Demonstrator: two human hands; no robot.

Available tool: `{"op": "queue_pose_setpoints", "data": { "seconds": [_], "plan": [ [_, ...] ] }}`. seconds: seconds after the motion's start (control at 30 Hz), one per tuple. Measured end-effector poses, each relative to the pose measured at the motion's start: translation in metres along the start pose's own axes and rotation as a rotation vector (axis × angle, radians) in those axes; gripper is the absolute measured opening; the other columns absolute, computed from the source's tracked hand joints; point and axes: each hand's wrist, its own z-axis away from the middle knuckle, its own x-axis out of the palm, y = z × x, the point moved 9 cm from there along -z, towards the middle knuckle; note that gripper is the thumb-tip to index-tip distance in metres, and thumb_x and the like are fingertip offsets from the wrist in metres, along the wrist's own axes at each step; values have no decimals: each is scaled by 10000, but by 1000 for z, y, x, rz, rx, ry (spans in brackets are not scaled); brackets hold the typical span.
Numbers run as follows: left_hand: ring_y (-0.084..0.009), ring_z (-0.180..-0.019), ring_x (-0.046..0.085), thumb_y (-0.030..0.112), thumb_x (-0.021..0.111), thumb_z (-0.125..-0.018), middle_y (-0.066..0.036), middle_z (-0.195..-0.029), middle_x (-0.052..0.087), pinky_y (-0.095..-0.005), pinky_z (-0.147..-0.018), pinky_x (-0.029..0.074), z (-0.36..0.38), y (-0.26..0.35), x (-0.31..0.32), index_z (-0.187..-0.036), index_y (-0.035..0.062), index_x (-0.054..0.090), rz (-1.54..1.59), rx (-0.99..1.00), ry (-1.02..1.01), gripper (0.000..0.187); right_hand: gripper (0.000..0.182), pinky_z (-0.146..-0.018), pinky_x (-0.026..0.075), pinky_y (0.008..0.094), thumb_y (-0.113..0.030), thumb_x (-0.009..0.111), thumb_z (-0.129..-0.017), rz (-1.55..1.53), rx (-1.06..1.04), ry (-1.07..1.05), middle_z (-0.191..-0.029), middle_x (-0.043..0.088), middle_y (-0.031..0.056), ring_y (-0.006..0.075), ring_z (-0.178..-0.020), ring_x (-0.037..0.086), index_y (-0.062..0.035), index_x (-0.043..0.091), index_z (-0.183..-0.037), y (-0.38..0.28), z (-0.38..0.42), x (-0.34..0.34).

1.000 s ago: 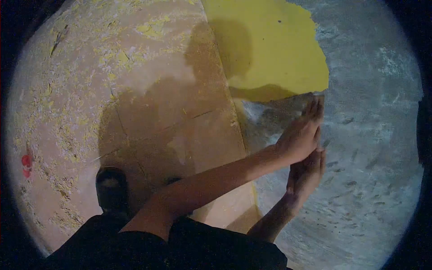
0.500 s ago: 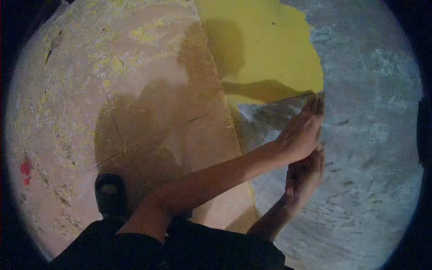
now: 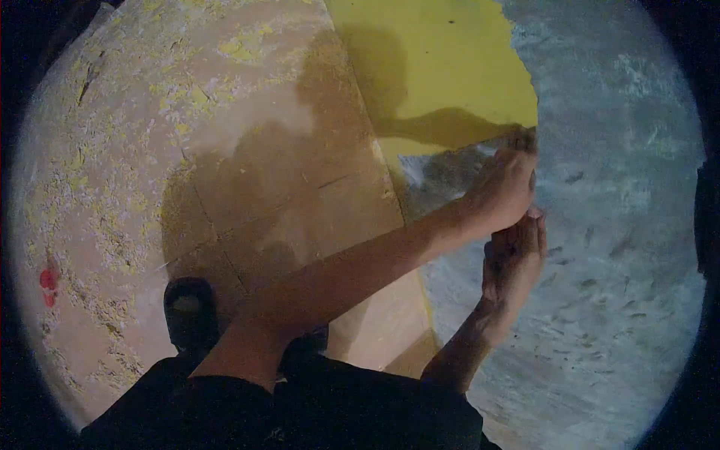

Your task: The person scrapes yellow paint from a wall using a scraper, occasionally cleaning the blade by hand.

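Head view showed your left hand [image 3: 501, 196] clenched at the torn edge of the yellow paint [image 3: 442, 67], just above its fingers; your right hand [image 3: 515, 259] curled loosely below it, holding nothing visible.

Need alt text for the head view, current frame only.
Two bare hands press against a wall at the ragged lower edge of a yellow paint patch, the left hand above the right hand, with bare grey wall to the right. To the left lie a tiled floor strewn with yellow flakes and a dark shoe.
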Motion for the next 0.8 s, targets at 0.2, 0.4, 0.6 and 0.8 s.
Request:
{"op": "queue_pose_setpoints", "data": {
  "seconds": [0.2, 0.4, 0.6, 0.8],
  "plan": [
    [-511, -933, 561, -42, 498, -762, -381, -968, 559, -544, -795, 454, -4, 15, -1, -1107, -166, 480, -91, -195, -197, 367, 177, -695, 478, 239, -193, 476, -989, -15, -12, -137, -970, 631, 41, 89, -846, 588, -50, 574, -1027, 1, -8, 1],
    [-535, -1245, 384, -55, 487, -753, -434, -1294, 387, -508, -1073, 323, -9, 11, 16, -1274, -213, 363, -84, -133, -124, 558, 153, -681, 475, 262, -199, 484, -987, -22, -19, -70, -918, 629, 35, 121, -801, 589, -73, 570, -1001, -7, -12, -7],
    [-552, -1290, 309, -50, 445, -779, -441, -1339, 328, -512, -1119, 253, -19, 2, 20, -1310, -226, 287, -225, -89, -99, 582, 195, -604, 443, 243, -240, 474, -991, -112, 64, -84, -906, 633, 19, 94, -772, 582, -79, 582, -1007, 10, -35, -15],
    [-547, -1330, 238, -15, 452, -826, -440, -1382, 261, -492, -1130, 245, 18, 19, 20, -1361, -201, 216, -44, -62, -101, 614, 271, -823, 478, 309, -265, 458, -989, -186, 3, -46, -1050, 649, 65, 146, -954, 612, -36, 574, -1077, -4, 5, -6]
  ]
}}
